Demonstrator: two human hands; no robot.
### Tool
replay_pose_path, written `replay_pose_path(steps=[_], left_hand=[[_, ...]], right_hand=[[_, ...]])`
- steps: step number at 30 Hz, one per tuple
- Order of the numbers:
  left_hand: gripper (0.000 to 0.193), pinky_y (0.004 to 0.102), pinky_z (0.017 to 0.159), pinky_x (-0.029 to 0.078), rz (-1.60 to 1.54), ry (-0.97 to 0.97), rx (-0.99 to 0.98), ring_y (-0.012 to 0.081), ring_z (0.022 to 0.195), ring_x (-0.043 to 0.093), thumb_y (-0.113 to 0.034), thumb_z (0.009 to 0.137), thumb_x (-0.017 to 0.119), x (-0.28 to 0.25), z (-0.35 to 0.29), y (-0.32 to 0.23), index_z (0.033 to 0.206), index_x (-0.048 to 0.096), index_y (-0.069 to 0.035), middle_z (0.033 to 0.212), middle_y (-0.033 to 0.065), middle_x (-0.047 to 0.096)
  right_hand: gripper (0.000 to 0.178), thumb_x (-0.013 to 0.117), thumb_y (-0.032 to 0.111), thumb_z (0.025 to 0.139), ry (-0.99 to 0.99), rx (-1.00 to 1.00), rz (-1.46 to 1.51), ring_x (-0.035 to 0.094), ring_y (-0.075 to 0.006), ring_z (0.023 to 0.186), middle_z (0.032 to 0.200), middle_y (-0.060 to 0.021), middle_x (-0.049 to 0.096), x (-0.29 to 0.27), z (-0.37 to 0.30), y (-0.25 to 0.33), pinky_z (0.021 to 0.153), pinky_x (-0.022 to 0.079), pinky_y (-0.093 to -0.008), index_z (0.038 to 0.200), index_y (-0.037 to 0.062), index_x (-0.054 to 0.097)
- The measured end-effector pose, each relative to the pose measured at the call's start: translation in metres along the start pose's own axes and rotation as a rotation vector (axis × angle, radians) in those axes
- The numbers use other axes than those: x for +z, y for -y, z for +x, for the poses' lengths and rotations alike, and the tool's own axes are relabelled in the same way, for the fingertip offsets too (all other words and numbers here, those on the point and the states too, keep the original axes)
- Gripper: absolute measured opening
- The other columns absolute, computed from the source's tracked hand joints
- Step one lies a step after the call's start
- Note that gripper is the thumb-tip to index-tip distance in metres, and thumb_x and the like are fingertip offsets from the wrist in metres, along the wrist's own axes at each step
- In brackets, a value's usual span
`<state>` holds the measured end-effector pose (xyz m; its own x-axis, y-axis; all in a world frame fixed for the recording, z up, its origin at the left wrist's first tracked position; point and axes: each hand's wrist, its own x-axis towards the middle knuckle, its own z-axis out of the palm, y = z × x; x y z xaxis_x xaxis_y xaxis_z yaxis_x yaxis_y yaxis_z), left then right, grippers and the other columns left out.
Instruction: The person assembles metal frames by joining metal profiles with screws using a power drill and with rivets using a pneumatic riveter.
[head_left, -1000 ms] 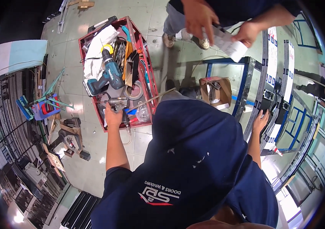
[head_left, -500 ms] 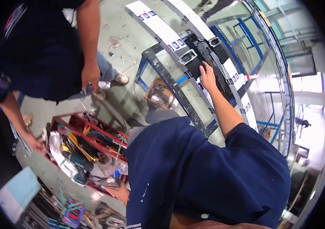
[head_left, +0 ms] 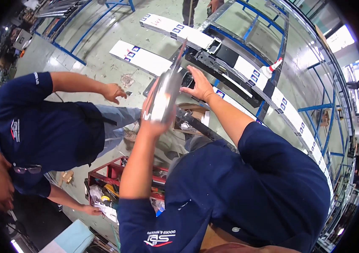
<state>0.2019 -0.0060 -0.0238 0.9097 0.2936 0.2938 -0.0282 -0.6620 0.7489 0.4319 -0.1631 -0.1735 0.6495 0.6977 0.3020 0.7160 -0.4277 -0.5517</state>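
Note:
My left hand is raised in front of me, wrapped round a silver metal tool with a long thin pointed end. Motion blurs the tool, and its exact kind cannot be made out. My right hand is held with its fingers apart and nothing in its grasp, over the nearer white-faced profile. Whether it touches the profile I cannot tell. Beyond lies a second long white profile, with a rectangular cutout and black parts between the two.
A red toolbox with tools stands on the floor to my left. A co-worker leans near it, one hand out. A white bottle with a red nozzle stands by the far profile. Blue-framed stands and a cardboard box are nearby.
My left hand has come up from the toolbox with the silver tool. My right hand stays over the profiles. The co-worker has one arm stretched toward the profiles; my view has shifted.

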Motion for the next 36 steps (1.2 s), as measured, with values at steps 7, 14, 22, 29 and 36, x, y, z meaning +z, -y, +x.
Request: replay_pose_path(steps=[7, 14, 22, 29, 36], left_hand=[[0.024, 0.0311, 0.075, 0.056, -0.72, 0.117, -0.277, 0.0134, 0.085, 0.069, -0.009, 0.09, 0.079, 0.101, 0.176, 0.034, 0.112, 0.073, 0.0, 0.1, 0.0057, 0.076], [0.016, 0.0295, 0.056, 0.048, -0.701, 0.322, -0.394, 0.0121, 0.061, 0.061, -0.004, 0.088, 0.074, 0.139, 0.224, 0.046, 0.103, 0.073, -0.001, 0.079, 0.0036, 0.069], [0.016, 0.0338, 0.057, 0.049, -0.509, 0.397, -0.452, 0.0136, 0.063, 0.063, -0.014, 0.086, 0.076, 0.173, 0.236, 0.055, 0.097, 0.072, -0.002, 0.076, 0.0069, 0.069], [0.025, 0.0346, 0.069, 0.054, -0.448, 0.374, -0.424, 0.0174, 0.077, 0.069, -0.013, 0.084, 0.076, 0.167, 0.214, 0.066, 0.106, 0.074, -0.002, 0.09, 0.0088, 0.075], [0.032, 0.0307, 0.066, 0.054, -0.513, 0.286, -0.417, 0.0144, 0.075, 0.067, 0.0, 0.082, 0.076, 0.139, 0.177, 0.051, 0.113, 0.07, 0.001, 0.089, 0.0063, 0.072]], right_hand=[[0.105, 0.086, 0.055, 0.078, 0.03, 0.042, 0.063, 0.041, -0.0396, 0.148, 0.158, -0.0209, 0.044, 0.001, 0.004, -0.009, 0.124, 0.035, -0.046, 0.156, 0.0053, 0.037], [0.102, 0.088, 0.051, 0.074, -0.086, -0.009, 0.082, 0.049, -0.0406, 0.138, 0.152, -0.02, 0.048, 0.001, 0.002, -0.019, 0.117, 0.042, -0.0468, 0.151, 0.0047, 0.042], [0.089, 0.087, 0.046, 0.073, 0.033, 0.075, -0.018, 0.052, -0.0393, 0.134, 0.141, -0.02, 0.055, -0.005, 0.007, -0.014, 0.116, 0.044, -0.047, 0.141, 0.0034, 0.051], [0.083, 0.083, 0.053, 0.075, 0.032, 0.052, -0.143, 0.049, -0.0422, 0.135, 0.148, -0.0208, 0.047, -0.001, 0.002, -0.015, 0.113, 0.043, -0.0495, 0.142, 0.0133, 0.053], [0.073, 0.081, 0.05, 0.077, 0.014, 0.025, -0.141, 0.046, -0.0441, 0.139, 0.156, -0.022, 0.039, -0.002, 0.002, -0.013, 0.116, 0.041, -0.0494, 0.132, 0.0091, 0.059]])
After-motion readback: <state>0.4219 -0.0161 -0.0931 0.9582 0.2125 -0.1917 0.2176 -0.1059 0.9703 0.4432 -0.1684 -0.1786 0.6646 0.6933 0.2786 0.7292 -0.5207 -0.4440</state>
